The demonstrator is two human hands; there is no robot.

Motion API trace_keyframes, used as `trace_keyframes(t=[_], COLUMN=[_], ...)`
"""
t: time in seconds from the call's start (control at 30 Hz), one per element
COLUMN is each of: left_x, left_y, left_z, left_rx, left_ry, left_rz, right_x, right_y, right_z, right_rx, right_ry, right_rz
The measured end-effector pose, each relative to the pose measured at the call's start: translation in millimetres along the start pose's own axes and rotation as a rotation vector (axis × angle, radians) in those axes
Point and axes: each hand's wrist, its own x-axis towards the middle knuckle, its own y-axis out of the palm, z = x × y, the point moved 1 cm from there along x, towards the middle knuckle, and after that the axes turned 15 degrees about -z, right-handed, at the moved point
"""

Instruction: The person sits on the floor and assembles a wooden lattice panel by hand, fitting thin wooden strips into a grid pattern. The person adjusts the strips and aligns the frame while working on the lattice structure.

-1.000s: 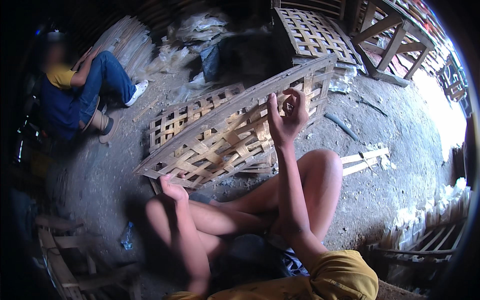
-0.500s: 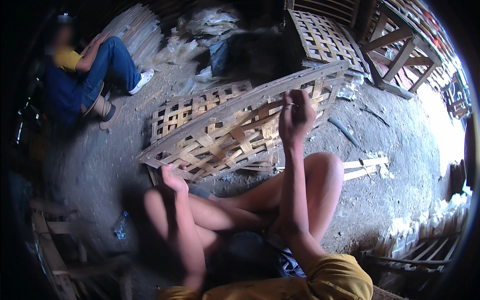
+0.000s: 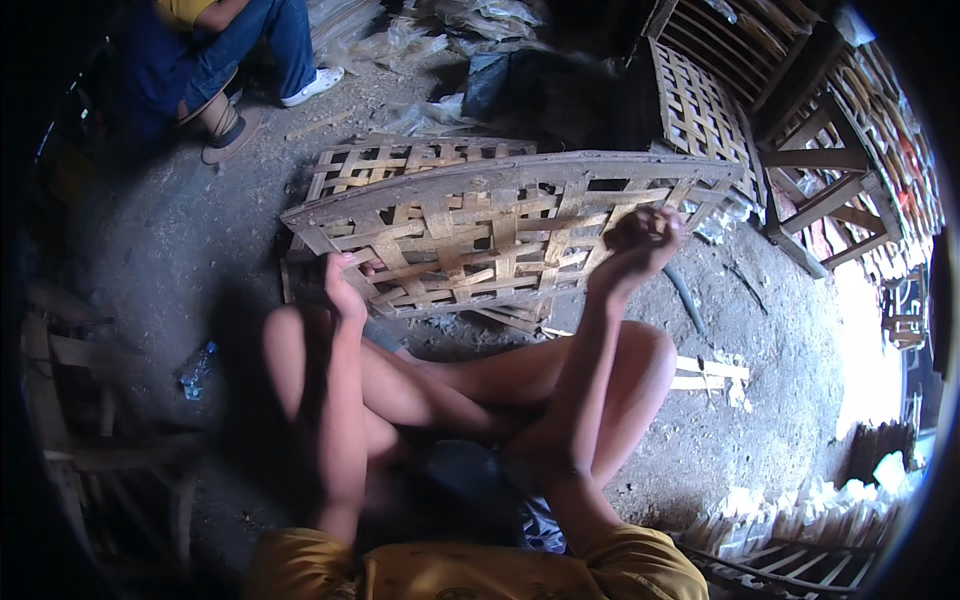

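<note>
A wooden-framed panel of woven bamboo strips (image 3: 455, 222) leans up in front of my crossed legs. My left hand (image 3: 345, 287) grips its lower left corner, thumb on the near side and fingertips showing through the lattice. Further right, my right hand (image 3: 640, 245) is closed on the end of a thin bamboo strip (image 3: 565, 222) that runs leftward across the weave. How far that strip passes through the lattice I cannot tell. Behind the panel lies another woven panel (image 3: 430, 150), mostly covered by it.
A seated person in blue jeans (image 3: 250, 45) is at the far left. Another woven panel (image 3: 700, 110) and a wooden stand (image 3: 820, 200) are at the far right. Loose slats (image 3: 705, 375) lie beside my right knee. Plastic-wrapped bundles (image 3: 800, 520) sit on a rack at the lower right.
My right hand has moved right and lower with the strip's end. The panel has tilted to lie more level across the view, its right end lower. My left hand keeps its corner.
</note>
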Motion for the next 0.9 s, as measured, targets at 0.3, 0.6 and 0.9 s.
trace_keyframes(t=[0.3, 0.6, 0.9], left_x=[32, 15, -9], left_y=[-18, -14, 5], left_z=[41, 35, -1], left_rx=[0.122, 0.166, 0.087], left_ry=[0.157, 0.189, 0.088], left_rz=[-0.089, 0.018, 0.02], right_x=[-82, -124, -131], right_y=[34, 40, 39], right_z=[-3, -19, -33], right_rx=[-0.212, -0.116, -0.281], right_ry=[-0.346, -0.248, -0.654], right_rz=[0.296, 0.319, 0.373])
